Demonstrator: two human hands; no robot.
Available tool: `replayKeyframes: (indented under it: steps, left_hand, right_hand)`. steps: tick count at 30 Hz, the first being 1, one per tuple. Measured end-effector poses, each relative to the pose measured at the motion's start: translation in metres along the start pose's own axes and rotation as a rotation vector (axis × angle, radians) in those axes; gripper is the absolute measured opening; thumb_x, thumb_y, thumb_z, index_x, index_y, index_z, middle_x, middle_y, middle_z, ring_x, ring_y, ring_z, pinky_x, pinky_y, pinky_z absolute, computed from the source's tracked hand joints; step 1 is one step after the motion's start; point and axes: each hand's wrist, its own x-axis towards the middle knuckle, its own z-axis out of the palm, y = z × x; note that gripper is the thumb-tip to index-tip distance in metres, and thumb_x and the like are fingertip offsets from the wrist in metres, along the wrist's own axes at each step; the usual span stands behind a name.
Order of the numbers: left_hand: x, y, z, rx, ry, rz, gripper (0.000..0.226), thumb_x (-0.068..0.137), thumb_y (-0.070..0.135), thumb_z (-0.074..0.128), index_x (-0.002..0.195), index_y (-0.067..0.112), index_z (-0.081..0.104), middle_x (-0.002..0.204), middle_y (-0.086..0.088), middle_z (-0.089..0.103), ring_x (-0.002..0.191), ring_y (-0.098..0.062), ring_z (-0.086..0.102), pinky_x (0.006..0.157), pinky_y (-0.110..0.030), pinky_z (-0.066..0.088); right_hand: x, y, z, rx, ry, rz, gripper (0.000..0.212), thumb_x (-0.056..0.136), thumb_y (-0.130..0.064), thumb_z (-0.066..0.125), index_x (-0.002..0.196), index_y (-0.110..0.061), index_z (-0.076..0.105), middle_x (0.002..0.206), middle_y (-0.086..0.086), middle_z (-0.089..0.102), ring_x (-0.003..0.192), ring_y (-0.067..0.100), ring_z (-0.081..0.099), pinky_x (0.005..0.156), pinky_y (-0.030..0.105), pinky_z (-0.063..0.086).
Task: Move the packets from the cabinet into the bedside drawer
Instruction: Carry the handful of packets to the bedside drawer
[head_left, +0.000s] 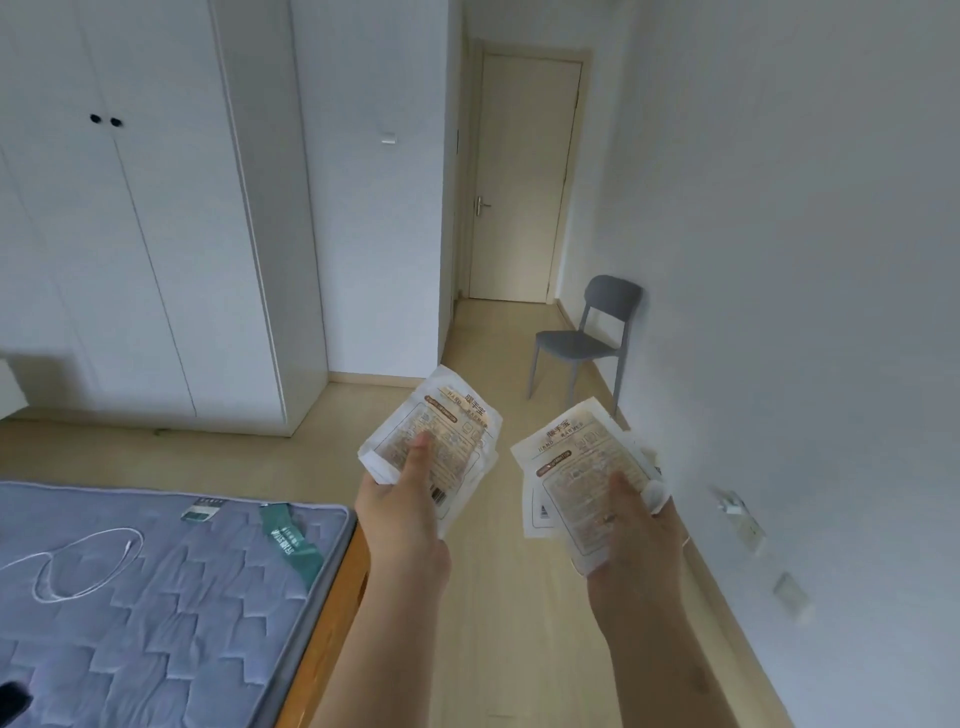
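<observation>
My left hand (402, 512) grips a white packet with brown print (441, 431), thumb pressed on its face, held up in front of me. In my right hand (631, 525) is a small stack of the same white packets (576, 457), thumb on top and fingers behind; at least two packets show, fanned slightly. Both hands hover over the wooden floor between the bed and the right wall. The white cabinet (156, 234) stands at the left with its doors closed. No bedside drawer is in view.
A bed with a blue-grey quilted mattress (145, 597) and wooden frame fills the lower left; a white cable lies on it. A grey chair (587, 338) stands against the right wall. A closed cream door (519, 176) is straight ahead. Wall sockets (737, 514) sit low on the right wall.
</observation>
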Motion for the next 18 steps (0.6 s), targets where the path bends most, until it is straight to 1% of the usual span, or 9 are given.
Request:
replayKeyframes:
  steps: [2,3,6,7,11,14,16,18]
  left_hand:
    - [0.042,-0.004,0.018,0.009,-0.008,-0.024,0.013,0.087,0.022,0.064,0.098,0.028,0.059,0.097,0.004,0.067,0.091,-0.016,0.064,0.082,-0.039,0.053]
    - [0.062,-0.007,0.027,0.012,-0.004,-0.037,0.013,0.088,0.022,0.064,0.098,0.027,0.059,0.098,0.003,0.067,0.091,-0.018,0.064,0.082,-0.04,0.053]
    - [0.122,-0.012,0.052,0.048,0.019,-0.04,0.012,0.088,0.021,0.064,0.098,0.025,0.059,0.098,0.001,0.067,0.092,-0.021,0.065,0.085,-0.042,0.053]
    - [0.143,-0.013,0.058,0.056,0.033,-0.028,0.012,0.088,0.021,0.064,0.099,0.025,0.059,0.098,0.0,0.067,0.091,-0.021,0.065,0.084,-0.041,0.053]
    - [0.219,-0.024,0.064,0.054,0.141,0.0,0.018,0.089,0.023,0.064,0.105,0.022,0.058,0.093,0.003,0.065,0.09,-0.021,0.064,0.075,-0.033,0.052]
    - [0.279,-0.033,0.081,0.042,0.171,0.051,0.022,0.09,0.024,0.062,0.111,0.021,0.058,0.1,0.0,0.066,0.096,-0.023,0.064,0.074,-0.031,0.05]
    - [0.322,-0.036,0.109,0.029,0.169,0.095,0.022,0.09,0.024,0.062,0.112,0.021,0.058,0.101,0.0,0.066,0.096,-0.023,0.063,0.071,-0.029,0.05]
    - [0.364,-0.039,0.143,0.018,0.165,0.122,0.021,0.09,0.024,0.063,0.11,0.021,0.059,0.1,0.001,0.067,0.096,-0.022,0.064,0.076,-0.031,0.05]
  right_hand:
    - [0.037,0.007,0.021,0.003,0.035,-0.002,0.023,0.098,-0.012,0.046,0.116,-0.021,0.056,0.103,0.004,0.067,0.096,0.023,0.064,0.085,0.042,0.052]
    - [0.057,0.012,0.03,0.006,0.06,0.005,0.022,0.098,-0.012,0.046,0.115,-0.021,0.056,0.102,0.003,0.066,0.095,0.022,0.064,0.084,0.041,0.052]
    - [0.115,0.026,0.064,0.029,0.056,0.024,0.02,0.098,-0.011,0.045,0.102,-0.024,0.059,0.1,0.002,0.066,0.091,0.019,0.064,0.082,0.039,0.052]
    - [0.133,0.033,0.076,0.039,0.035,0.032,0.02,0.098,-0.011,0.045,0.102,-0.024,0.06,0.101,0.002,0.067,0.093,0.02,0.064,0.082,0.039,0.053]
    - [0.2,0.072,0.107,0.045,0.008,0.093,0.026,0.098,-0.01,0.044,0.12,-0.016,0.056,0.107,0.005,0.066,0.1,0.024,0.063,0.084,0.039,0.051]
    - [0.265,0.086,0.126,0.062,0.003,0.102,0.024,0.098,-0.011,0.044,0.118,-0.016,0.056,0.104,0.004,0.066,0.1,0.026,0.063,0.082,0.039,0.051]
    - [0.319,0.084,0.149,0.075,-0.039,0.06,0.024,0.098,-0.013,0.044,0.12,-0.014,0.055,0.11,0.008,0.066,0.105,0.028,0.062,0.089,0.043,0.051]
    - [0.373,0.08,0.18,0.059,-0.101,0.045,0.026,0.098,-0.016,0.045,0.123,-0.015,0.054,0.116,0.009,0.065,0.107,0.028,0.062,0.092,0.046,0.05]
